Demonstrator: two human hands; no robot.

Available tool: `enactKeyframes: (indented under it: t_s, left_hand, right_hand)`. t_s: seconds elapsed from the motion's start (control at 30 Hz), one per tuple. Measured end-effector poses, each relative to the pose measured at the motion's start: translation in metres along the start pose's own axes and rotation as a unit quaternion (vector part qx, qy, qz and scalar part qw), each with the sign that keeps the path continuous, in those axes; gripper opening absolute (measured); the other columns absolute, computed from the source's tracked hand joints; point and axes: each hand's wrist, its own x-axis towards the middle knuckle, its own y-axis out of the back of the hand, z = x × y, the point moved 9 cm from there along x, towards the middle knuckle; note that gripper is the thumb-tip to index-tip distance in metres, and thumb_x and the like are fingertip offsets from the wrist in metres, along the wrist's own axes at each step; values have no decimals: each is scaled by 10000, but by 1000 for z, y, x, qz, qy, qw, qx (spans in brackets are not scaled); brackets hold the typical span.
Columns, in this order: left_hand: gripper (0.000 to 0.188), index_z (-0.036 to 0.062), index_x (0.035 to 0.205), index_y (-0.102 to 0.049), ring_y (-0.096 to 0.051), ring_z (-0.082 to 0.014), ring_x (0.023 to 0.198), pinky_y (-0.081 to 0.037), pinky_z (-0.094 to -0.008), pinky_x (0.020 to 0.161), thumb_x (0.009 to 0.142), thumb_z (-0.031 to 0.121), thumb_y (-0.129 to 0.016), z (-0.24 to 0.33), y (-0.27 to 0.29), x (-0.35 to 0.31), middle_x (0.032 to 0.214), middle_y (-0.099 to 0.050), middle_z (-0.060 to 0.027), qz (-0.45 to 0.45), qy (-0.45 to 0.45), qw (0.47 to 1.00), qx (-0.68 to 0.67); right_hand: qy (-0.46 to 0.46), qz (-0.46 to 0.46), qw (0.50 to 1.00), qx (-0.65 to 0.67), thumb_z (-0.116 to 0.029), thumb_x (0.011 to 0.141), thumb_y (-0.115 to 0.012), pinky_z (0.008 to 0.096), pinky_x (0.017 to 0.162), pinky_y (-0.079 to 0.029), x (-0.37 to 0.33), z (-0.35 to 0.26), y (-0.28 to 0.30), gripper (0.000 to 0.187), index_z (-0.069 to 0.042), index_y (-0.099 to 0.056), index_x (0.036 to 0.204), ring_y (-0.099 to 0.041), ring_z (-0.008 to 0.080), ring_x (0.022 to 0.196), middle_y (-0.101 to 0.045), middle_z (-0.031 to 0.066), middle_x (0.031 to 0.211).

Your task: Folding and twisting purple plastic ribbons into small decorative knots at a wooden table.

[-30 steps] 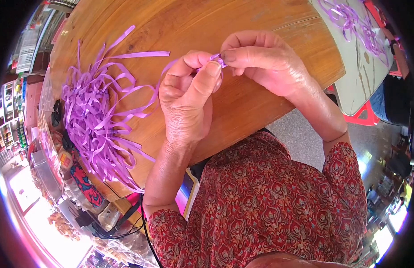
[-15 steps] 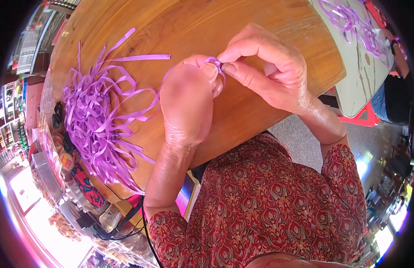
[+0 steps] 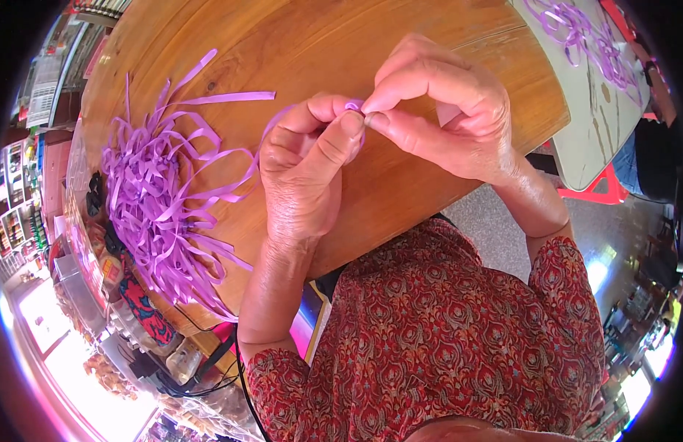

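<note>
Over the wooden table, my left hand (image 3: 308,158) pinches a narrow purple ribbon (image 3: 270,125) between thumb and forefinger. A small loop of that ribbon sticks up at the fingertips. My right hand (image 3: 448,110) meets it there, thumb and forefinger pressed together at the loop's right side. The other fingers of my right hand curl inward. From my left hand the ribbon runs down and leftward to a big tangled pile of purple ribbons (image 3: 153,191) on the table's left. The exact fold between the fingertips is mostly hidden.
Under everything is the brown wooden table (image 3: 304,44). To the right stands a pale table (image 3: 577,140) bearing more purple ribbon (image 3: 577,33). A red stool (image 3: 603,190) is below it. Bags, cables and a patterned red-and-blue cloth (image 3: 146,313) crowd the left edge.
My left hand has turned slightly, its thumb now pointing up at the loop. The ribbon loop looks smaller between the fingertips. My right hand has shifted slightly right, still pinching.
</note>
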Motion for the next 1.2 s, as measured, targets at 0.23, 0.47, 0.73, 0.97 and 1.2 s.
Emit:
enactKeyframes:
  t_s: [0.23, 0.47, 0.73, 0.97, 1.2]
  left_hand:
    - [151, -16, 957, -604, -543, -89, 809, -430, -207, 762, 808, -30, -623, 0, -1, -2, 910, -601, -32, 10, -21, 999, 28]
    - [154, -11, 953, -609, -528, -69, 799, -429, -199, 733, 803, -41, -622, -1, -2, -3, 896, -600, -23, 1, -10, 1000, 13]
    - [161, 1, 939, -634, -543, -59, 777, -436, -187, 728, 783, -37, -650, 7, -2, -8, 874, -627, -22, 67, -29, 994, 76]
    - [90, 4, 878, -655, -477, -33, 626, -372, -168, 549, 789, 14, -666, 10, 2, -12, 736, -592, 19, 123, -32, 982, 141]
    - [93, 14, 874, -660, -360, -21, 500, -234, -180, 441, 807, 79, -663, 8, 3, -11, 628, -523, 49, 110, -26, 990, 86]
  right_hand:
    - [-160, 37, 968, 189, 85, 756, -612, 227, 639, -397, -13, 25, -5, 128, -3, -579, 843, -507, 107, 748, -543, 48, 814]
    - [-318, 68, 876, 356, 25, 799, -591, 210, 650, -399, -25, 48, -13, 77, -18, -592, 862, -498, 75, 758, -548, 18, 818]
    - [-300, 76, 887, 343, 14, 805, -596, 204, 660, -398, -22, 46, -10, 72, -17, -595, 870, -505, 70, 766, -557, 16, 824]
    - [-294, 65, 893, 335, 6, 820, -588, 210, 682, -408, -22, 44, -11, 65, -17, -590, 880, -508, 72, 783, -556, 15, 832]
    - [-154, 40, 975, 156, -8, 806, -616, 250, 723, -424, -10, 27, 0, 184, 0, -596, 989, -528, 116, 794, -575, 41, 851]
